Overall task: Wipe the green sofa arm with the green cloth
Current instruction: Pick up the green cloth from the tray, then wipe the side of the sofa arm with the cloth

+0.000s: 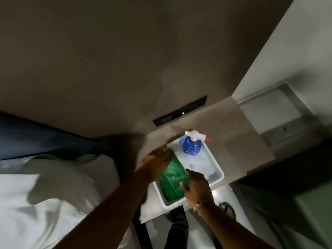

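A folded green cloth (172,178) lies in the left half of a white plastic tub (218,172) on a grey side table. My left hand (156,162) rests on the cloth's far left edge, fingers spread flat. On the cloth's near right edge sits my right hand (195,187), thumb on the fabric; whether it grips is unclear. A corner of the green sofa (312,209) shows at the lower right, well away from both hands.
A blue spray bottle (191,144) with a white trigger and red nozzle stands at the tub's far end. The grey side table (239,146) holds the tub. A bed with white bedding (45,194) lies to the left. A sandalled foot (228,209) shows on the floor.
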